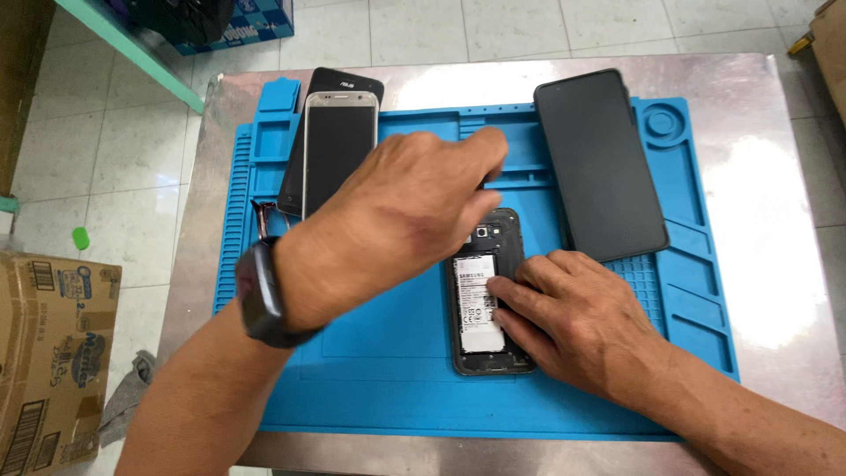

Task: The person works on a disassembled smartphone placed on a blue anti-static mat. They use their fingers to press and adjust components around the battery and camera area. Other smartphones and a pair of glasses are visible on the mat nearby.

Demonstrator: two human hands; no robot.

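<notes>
Blue silicone repair mat (pixel 388 388) with ribbed left edge and moulded compartments, laid on a brushed steel table (pixel 775 291).

Item 1: small black phone with its back cover off (pixel 480 330), lying flat near the middle of the mat, white-labelled battery exposed in its bay, camera end pointing away from the person.

Item 2: right hand (pixel 582 322), resting on the right side of the opened phone, fingertips (pixel 498 286) pressed on the upper part of the battery; fingers flat and close together, nothing grasped.

Item 3: left hand (pixel 397 216), held above the mat over the phone's top end, fingers curled downward and forward; whether anything is pinched beneath them cannot be told. Dark wristband (pixel 260 295) on that wrist.

Item 4: large black slab phone (pixel 599 163), face up at the mat's upper right, just beside the opened phone.

Item 5: silver-framed phone (pixel 337 145) stacked on a black phone (pixel 352 81), upper left of the mat.

Item 6: printed cardboard box (pixel 48 353) on the tiled floor, left of the table.
</notes>
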